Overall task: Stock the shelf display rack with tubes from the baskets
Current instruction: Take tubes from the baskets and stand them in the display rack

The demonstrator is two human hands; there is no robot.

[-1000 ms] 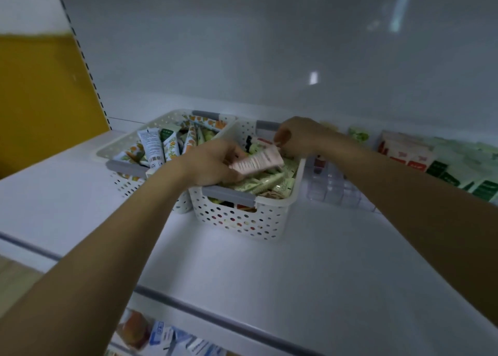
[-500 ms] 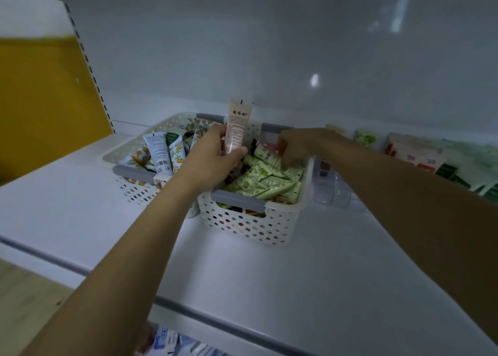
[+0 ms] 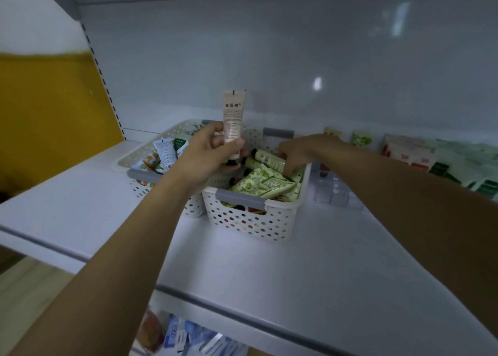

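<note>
Nearest, the white shelf (image 3: 269, 269) carries a perforated basket (image 3: 250, 223) set within easy reach of both arms and heaped with green tubes (image 3: 258, 184) lying flat. Over its rim the left hand (image 3: 204, 157) grips a pale pink tube (image 3: 233, 118) near its cap end. Its fingers (image 3: 213, 141) and thumb wrap round the tube and hold it upright, probably so the label reads and the cap can go down into a slot. The right hand (image 3: 296, 153) dips into the same basket, curled among the green tubes; whether it has hold of one I cannot tell. Behind and to the left sits a second basket (image 3: 134, 157) with more tubes. The clear display rack (image 3: 331, 194) stands just beside the nearer basket, likely to keep each transfer short.
</note>
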